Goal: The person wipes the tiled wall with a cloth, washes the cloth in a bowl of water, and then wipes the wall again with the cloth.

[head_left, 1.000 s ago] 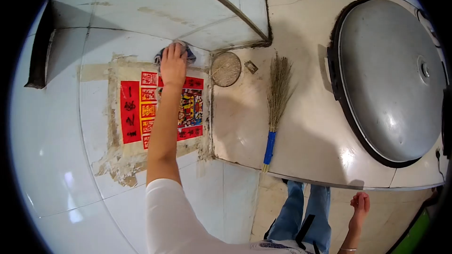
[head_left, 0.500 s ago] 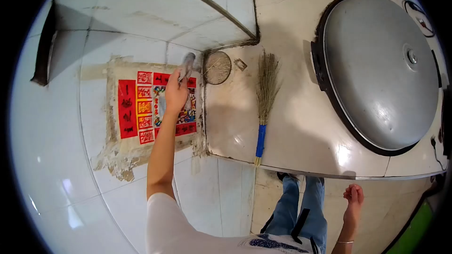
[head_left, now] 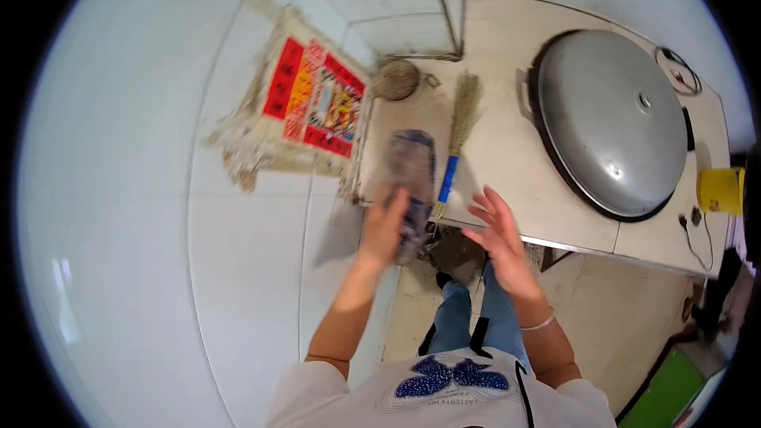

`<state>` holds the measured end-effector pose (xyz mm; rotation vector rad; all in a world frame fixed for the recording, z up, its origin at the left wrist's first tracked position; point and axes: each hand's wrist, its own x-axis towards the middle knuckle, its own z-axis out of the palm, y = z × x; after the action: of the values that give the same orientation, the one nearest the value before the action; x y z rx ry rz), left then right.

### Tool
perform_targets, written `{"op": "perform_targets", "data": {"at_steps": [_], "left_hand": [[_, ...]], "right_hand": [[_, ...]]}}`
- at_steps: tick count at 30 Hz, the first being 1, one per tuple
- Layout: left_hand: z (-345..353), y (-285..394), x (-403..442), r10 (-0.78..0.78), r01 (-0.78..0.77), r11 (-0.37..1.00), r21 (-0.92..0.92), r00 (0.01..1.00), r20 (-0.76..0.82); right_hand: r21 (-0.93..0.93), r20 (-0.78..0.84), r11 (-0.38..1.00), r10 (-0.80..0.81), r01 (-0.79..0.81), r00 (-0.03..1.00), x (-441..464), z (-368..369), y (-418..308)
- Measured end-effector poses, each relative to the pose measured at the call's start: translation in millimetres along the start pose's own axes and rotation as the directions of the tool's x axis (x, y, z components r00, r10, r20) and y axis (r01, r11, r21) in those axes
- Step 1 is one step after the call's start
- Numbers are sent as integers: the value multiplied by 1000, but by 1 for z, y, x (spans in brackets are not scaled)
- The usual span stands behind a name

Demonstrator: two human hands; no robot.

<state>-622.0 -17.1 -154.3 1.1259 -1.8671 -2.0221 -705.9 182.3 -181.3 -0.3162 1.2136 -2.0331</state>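
Observation:
My left hand (head_left: 384, 226) is closed on a grey-brown cloth (head_left: 412, 160) with dark blue edges. The cloth hangs spread out over the counter's left front corner, blurred by motion. My right hand (head_left: 501, 239) is raised by the counter's front edge, fingers apart and holding nothing. Between the cloth and the big lidded pan lies a straw brush (head_left: 465, 111), its handle wrapped in blue, close to both hands.
A large wok with a domed metal lid (head_left: 610, 123) stands on the tiled counter (head_left: 507, 32). Red printed papers (head_left: 325, 103) are stuck on the left wall. A round woven disc (head_left: 396, 79) sits in the back corner. A yellow container (head_left: 720, 192) and cables are at right.
My left hand has come down from the wall papers to the counter's front corner, and the bunched cloth is now spread out. My right hand has risen to the counter edge and opened.

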Motion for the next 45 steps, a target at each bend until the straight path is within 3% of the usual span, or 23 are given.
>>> {"op": "perform_targets", "data": {"at_steps": [2,4,5,6,9,11,12,13,15,18,20,22,24,25,26,28,30,34,36,38,39,42,45], "left_hand": [[5,-14,-41,326,-341,925,166,939,111],[-16,5,-76,407,-427,848,315,904,131],[-30,13,-93,462,-494,743,452,867,187],[-51,13,-109,450,-435,759,484,888,93],[-114,27,-160,583,-299,654,695,784,-211],[-152,35,-192,781,-110,442,890,535,-322],[-170,40,-209,844,50,330,943,432,-318],[-187,44,-224,902,207,226,952,325,-285],[-220,45,-252,960,423,167,891,137,-245],[-267,38,-283,991,702,-75,709,133,-26],[-296,17,-298,977,847,-183,499,213,-4],[-301,16,-293,974,847,-212,488,226,30],[-304,17,-287,971,844,-237,481,226,82],[-303,17,-287,970,855,-242,459,222,98],[-303,17,-285,971,865,-238,442,209,113],[-305,17,-283,975,844,-220,489,177,135],[-305,17,-283,970,856,-231,462,169,173],[-295,23,-277,969,850,-224,478,143,200],[-292,22,-274,973,850,-204,485,121,197],[-291,22,-277,975,851,-183,492,93,201],[-291,20,-276,982,855,-147,498,67,176],[-286,18,-277,993,803,-54,594,-22,119],[-270,15,-254,996,556,-39,830,-43,75]], "right_hand": [[124,211,991,21,-48,977,10,45,18],[64,144,990,116,-126,983,14,81,34],[251,195,918,262,-307,945,18,94,39],[416,268,780,386,-467,883,20,110,48],[310,101,844,429,-438,897,19,179,67],[318,267,919,150,-234,952,19,225,97],[78,238,996,28,-48,971,16,255,103],[-178,239,972,-108,153,965,17,282,105],[-198,412,884,-316,423,854,27,327,97],[-338,401,699,-499,630,769,51,354,125],[-367,283,734,-498,572,820,65,345,161],[-445,8,840,-341,309,940,87,325,212],[-152,-206,988,-6,-26,978,111,293,254],[-18,-243,979,192,-203,951,113,279,274],[-25,-252,979,190,-203,949,111,274,317],[-312,-300,882,263,-354,917,94,265,394],[-134,-184,867,454,-480,872,69,276,304],[-370,-22,853,388,-368,921,35,290,236],[-336,-40,842,436,-423,899,43,272,215],[256,246,715,603,-651,759,52,242,203],[334,285,582,687,-741,668,50,224,183],[553,350,449,639,-702,685,24,157,157],[655,165,541,579,-527,799,-33,89,108]]}}
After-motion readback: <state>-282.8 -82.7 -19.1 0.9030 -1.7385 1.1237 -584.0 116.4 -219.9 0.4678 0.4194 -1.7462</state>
